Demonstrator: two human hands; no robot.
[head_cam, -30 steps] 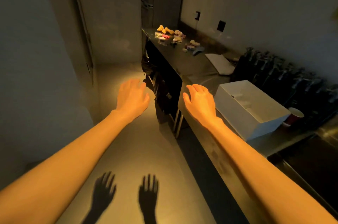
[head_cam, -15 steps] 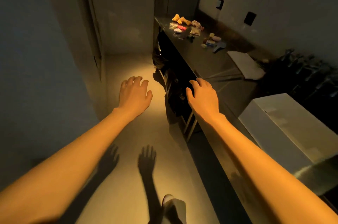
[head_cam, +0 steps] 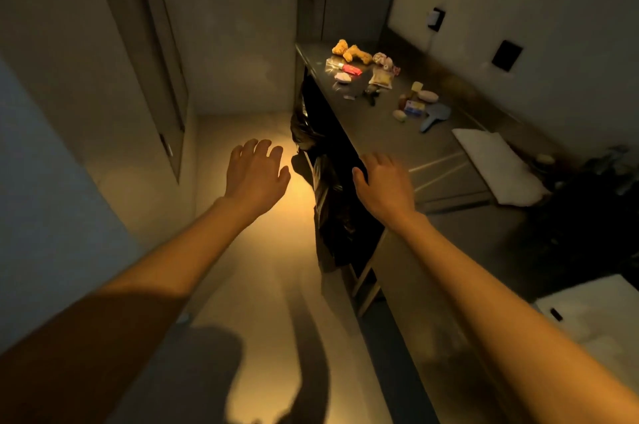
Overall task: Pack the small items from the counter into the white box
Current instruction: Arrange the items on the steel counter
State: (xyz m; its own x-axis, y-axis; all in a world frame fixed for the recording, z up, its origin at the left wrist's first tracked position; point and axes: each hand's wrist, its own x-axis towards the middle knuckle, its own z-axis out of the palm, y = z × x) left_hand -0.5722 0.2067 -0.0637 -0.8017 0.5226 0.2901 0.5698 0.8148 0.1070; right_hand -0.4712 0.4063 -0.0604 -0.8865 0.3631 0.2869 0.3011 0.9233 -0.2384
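Both hands are empty, fingers spread and loosely apart: the left hand (head_cam: 256,169) hangs over the floor at about 9 o'clock from centre, the right hand (head_cam: 382,179) just over the near edge of the dark table (head_cam: 380,133). The small items sit well ahead at 12 to 1 o'clock on the table's far end: a yellow plush toy (head_cam: 351,52), a red packet (head_cam: 352,69), a clear snack bag (head_cam: 380,77), a pale oval soap-like piece (head_cam: 428,96), a small blue-and-yellow pack (head_cam: 414,107) and a grey-blue brush (head_cam: 436,115). The white box (head_cam: 594,316) lies at 4 o'clock by the frame's edge, well apart from them, so the main risk is the carry: an armful of mixed loose things could shed the oval piece or the tiny scraps onto the floor. The light is dim and warm, and the smallest bits near the red packet are hard to make out, possibly wrappers, so one may easily be left behind. A black plastic bag (head_cam: 325,188) hangs off the table front just beside the right hand; a sleeve-less forearm brushing it could snag or drag it. A white folded cloth (head_cam: 498,164) lies between items and box, and things slid along the table would catch on it. The box's opening is barely in view, so a drop aimed without looking could miss.
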